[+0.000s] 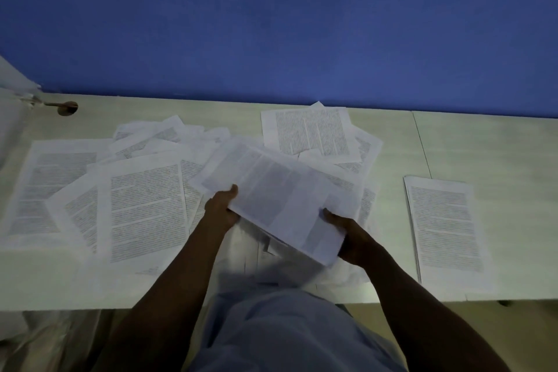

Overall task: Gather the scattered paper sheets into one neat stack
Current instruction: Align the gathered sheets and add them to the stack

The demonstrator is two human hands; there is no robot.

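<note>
Head view: both hands hold a held bundle (271,199) of printed sheets above a pale table (483,142). Left hand (220,208) grips the bundle's left edge, thumb on top and fingers curled beneath; right hand (353,238) grips the near right corner the same way, its fingers mostly hidden under the paper. Bundle is blurred and tilted, its far end raised over the loose sheets. Beyond and to the left of the left-hand fingers lie overlapping scattered sheets (145,205), fanned at differing angles; beyond the fingertips of both hands lies a further sheet cluster (308,130). Well to the right of the right-hand fingers rests a small squared pile (444,226), apart from the rest. Judged step: squaring the collected bundle before adding more. To perform it well, loosen the grip slightly, stand the long edge on the table, tap until the edges align, then lay the bundle flat. Containers: none visible; all paper lies on the bare table surface.
</note>
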